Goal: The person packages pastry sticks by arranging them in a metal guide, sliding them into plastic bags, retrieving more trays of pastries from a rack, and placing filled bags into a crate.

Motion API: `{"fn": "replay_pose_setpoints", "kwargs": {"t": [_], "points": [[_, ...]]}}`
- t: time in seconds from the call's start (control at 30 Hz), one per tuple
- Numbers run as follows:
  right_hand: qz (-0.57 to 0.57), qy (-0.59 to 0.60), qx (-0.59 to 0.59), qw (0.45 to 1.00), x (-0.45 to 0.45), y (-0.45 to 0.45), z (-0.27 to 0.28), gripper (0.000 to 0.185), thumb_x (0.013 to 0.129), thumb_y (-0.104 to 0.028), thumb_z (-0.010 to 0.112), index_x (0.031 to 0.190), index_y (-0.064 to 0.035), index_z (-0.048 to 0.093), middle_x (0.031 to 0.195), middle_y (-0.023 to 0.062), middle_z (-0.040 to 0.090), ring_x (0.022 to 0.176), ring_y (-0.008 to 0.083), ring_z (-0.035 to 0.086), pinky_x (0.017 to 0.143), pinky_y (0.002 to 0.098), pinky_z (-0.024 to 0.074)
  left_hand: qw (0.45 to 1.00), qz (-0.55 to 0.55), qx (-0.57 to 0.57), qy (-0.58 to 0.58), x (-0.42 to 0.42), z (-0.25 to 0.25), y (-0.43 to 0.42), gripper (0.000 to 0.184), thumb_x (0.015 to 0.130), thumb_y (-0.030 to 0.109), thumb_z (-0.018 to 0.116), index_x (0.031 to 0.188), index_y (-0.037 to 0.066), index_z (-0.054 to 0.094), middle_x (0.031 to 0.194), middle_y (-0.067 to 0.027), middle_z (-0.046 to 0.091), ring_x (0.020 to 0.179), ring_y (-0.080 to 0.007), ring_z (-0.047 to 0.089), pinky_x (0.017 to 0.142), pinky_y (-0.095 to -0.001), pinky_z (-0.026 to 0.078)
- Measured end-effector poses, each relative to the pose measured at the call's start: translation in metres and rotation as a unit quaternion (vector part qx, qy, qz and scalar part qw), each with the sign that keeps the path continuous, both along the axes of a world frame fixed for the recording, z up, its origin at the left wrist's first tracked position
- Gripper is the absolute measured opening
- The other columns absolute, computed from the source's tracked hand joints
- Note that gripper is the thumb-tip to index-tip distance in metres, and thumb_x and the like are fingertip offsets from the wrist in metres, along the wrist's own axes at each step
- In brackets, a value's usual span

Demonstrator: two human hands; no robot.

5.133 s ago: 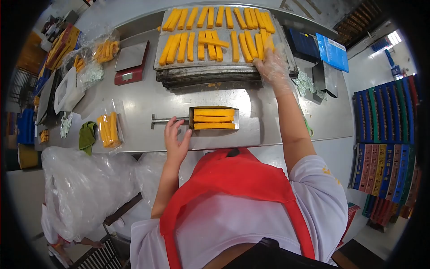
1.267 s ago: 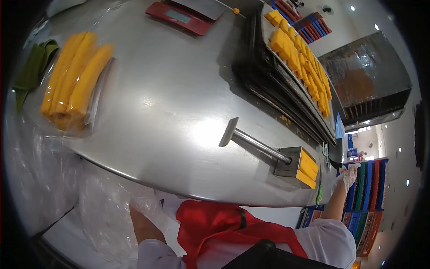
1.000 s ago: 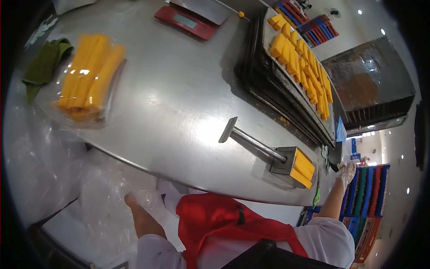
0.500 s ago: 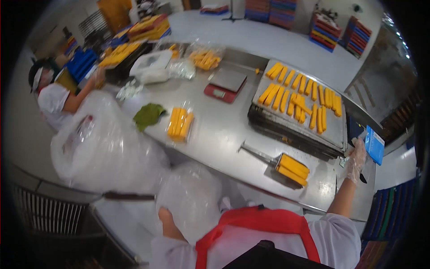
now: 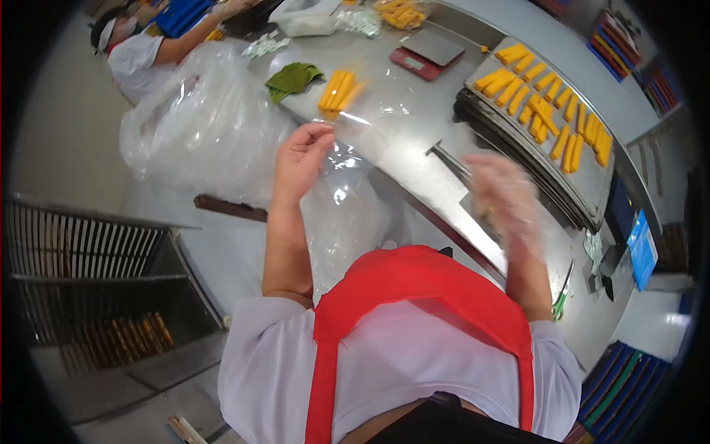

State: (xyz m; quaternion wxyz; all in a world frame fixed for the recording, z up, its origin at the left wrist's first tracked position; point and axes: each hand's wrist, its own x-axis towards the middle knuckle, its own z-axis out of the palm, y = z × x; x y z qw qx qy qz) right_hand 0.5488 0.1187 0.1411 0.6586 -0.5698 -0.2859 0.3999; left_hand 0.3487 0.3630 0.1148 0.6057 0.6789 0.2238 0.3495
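My bare left hand point(image 5: 299, 159) is raised at the table's front edge, thumb and fingers pinched on a thin clear plastic bag point(image 5: 344, 164). Just beyond it lies a bundle of yellow sticks point(image 5: 339, 90) in clear wrap. My right hand point(image 5: 503, 196), in a clear plastic glove, is smeared by motion over the metal scoop point(image 5: 450, 161). Only the scoop's handle end shows; its loaded part is hidden behind that hand. Whether the right fingers grip anything is unclear. Loose yellow sticks point(image 5: 543, 111) lie on a stacked tray point(image 5: 488, 115) at the right.
A red scale point(image 5: 418, 65) and a green cloth point(image 5: 292, 80) sit on the steel table. Green-handled scissors point(image 5: 562, 296) and a blue packet point(image 5: 642, 250) are at the right. A large clear bag point(image 5: 200, 133) bulges at left, near another person point(image 5: 140, 55).
My left hand has risen from the clear bags to the table edge, now pinching plastic. My right hand has left the blue packet and swung left over the scoop. The view has shifted.
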Motion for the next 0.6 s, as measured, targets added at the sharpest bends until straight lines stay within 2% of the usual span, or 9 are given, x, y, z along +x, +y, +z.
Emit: {"fn": "replay_pose_setpoints", "kwargs": {"t": [0.03, 0.07, 0.17, 0.23, 0.3, 0.43, 0.5, 0.53, 0.6], "points": [[0.071, 0.022, -0.015, 0.997, -0.008, 0.009, -0.001, 0.045, 0.082, -0.028, 0.061, 0.112, 0.0048, 0.052, 0.069, -0.0041, 0.043, 0.054, 0.0046, 0.038, 0.046, 0.0177, 0.0339, 0.999, -0.027, -0.002, -0.045, 0.012, 0.002, -0.009, 0.015, 0.083, 0.008, 0.059, 0.098, 0.004, 0.06, 0.077, 0.0029, 0.058, 0.059, 0.0001, 0.044, 0.048, -0.0154, 0.033], [0.129, 0.019, -0.019, 0.991, -0.007, 0.021, -0.017, 0.044, 0.08, -0.038, 0.06, 0.111, -0.007, 0.058, 0.075, -0.0041, 0.05, 0.058, 0.0052, 0.044, 0.048, 0.0186, 0.0325, 0.998, -0.05, -0.018, -0.031, 0.022, 0.004, -0.016, 0.014, 0.083, 0.008, 0.059, 0.097, 0.004, 0.061, 0.076, 0.003, 0.058, 0.059, 0.0, 0.045, 0.049, -0.0152, 0.034], [0.053, 0.124, 0.006, 0.991, -0.015, 0.04, -0.011, 0.04, 0.08, -0.035, 0.06, 0.107, -0.0062, 0.059, 0.074, -0.001, 0.05, 0.054, 0.0081, 0.041, 0.047, 0.0213, 0.0312, 0.993, -0.12, -0.001, 0.019, 0.047, 0.008, -0.038, 0.013, 0.083, 0.008, 0.06, 0.095, 0.003, 0.061, 0.075, 0.0029, 0.058, 0.059, -0.0004, 0.045, 0.048, -0.0155, 0.035], [-0.006, 0.196, -0.035, 0.98, 0.0, 0.046, -0.018, 0.032, 0.08, -0.026, 0.06, 0.098, 0.0007, 0.06, 0.067, -0.0028, 0.047, 0.059, 0.0061, 0.039, 0.046, 0.0226, 0.0298, 0.989, -0.144, -0.021, 0.037, 0.055, 0.009, -0.045, 0.015, 0.081, 0.006, 0.061, 0.095, 0.003, 0.062, 0.075, 0.002, 0.059, 0.059, -0.0012, 0.045, 0.05, -0.0163, 0.037], [-0.056, 0.144, -0.101, 0.983, 0.004, 0.036, -0.009, 0.024, 0.078, -0.023, 0.061, 0.088, -0.0005, 0.063, 0.063, -0.0027, 0.048, 0.06, 0.0062, 0.041, 0.05, 0.0237, 0.0327, 0.981, -0.191, -0.009, 0.041, 0.061, 0.002, -0.042, 0.021, 0.087, 0.014, 0.053, 0.102, 0.001, 0.059, 0.081, -0.0026, 0.061, 0.06, -0.005, 0.048, 0.052, -0.0168, 0.038], [-0.042, -0.004, -0.071, 0.997, -0.004, 0.012, 0.014, 0.019, 0.075, -0.019, 0.065, 0.084, -0.0019, 0.063, 0.074, 0.0019, 0.057, 0.065, 0.0073, 0.048, 0.056, 0.0219, 0.0358, 0.982, -0.178, -0.06, -0.018, 0.085, 0.008, -0.031, 0.034, 0.092, 0.027, 0.044, 0.106, -0.001, 0.057, 0.088, -0.0077, 0.063, 0.064, -0.0112, 0.055, 0.058, -0.0197, 0.043], [-0.021, -0.036, -0.064, 0.997, -0.004, 0.007, 0.012, 0.018, 0.074, -0.017, 0.065, 0.084, -0.0018, 0.063, 0.078, 0.0032, 0.06, 0.067, 0.0081, 0.05, 0.059, 0.0214, 0.0372, 0.932, -0.256, -0.255, -0.003, 0.1, 0.027, -0.026, 0.044, 0.092, 0.034, 0.039, 0.108, -0.004, 0.055, 0.093, -0.0136, 0.062, 0.069, -0.0166, 0.06, 0.059, -0.0226, 0.049], [0.006, -0.041, -0.103, 0.994, -0.002, 0.008, 0.011, 0.021, 0.074, -0.02, 0.066, 0.087, -0.0038, 0.062, 0.081, 0.0029, 0.059, 0.073, 0.0096, 0.051, 0.064, 0.0226, 0.0394, 0.932, -0.254, -0.257, -0.002, 0.104, 0.028, -0.02, 0.044, 0.092, 0.034, 0.039, 0.108, -0.004, 0.055, 0.093, -0.0136, 0.062, 0.069, -0.0166, 0.06, 0.059, -0.0226, 0.049], [0.032, -0.045, -0.141, 0.988, 0.005, 0.008, 0.006, 0.024, 0.073, -0.023, 0.066, 0.09, -0.0058, 0.061, 0.084, 0.0027, 0.059, 0.079, 0.0111, 0.053, 0.069, 0.0238, 0.0417, 0.867, -0.432, -0.237, 0.071, 0.111, 0.029, -0.007, 0.042, 0.09, 0.032, 0.044, 0.105, -0.005, 0.055, 0.09, -0.0159, 0.062, 0.069, -0.0183, 0.062, 0.055, -0.0242, 0.051]]}}
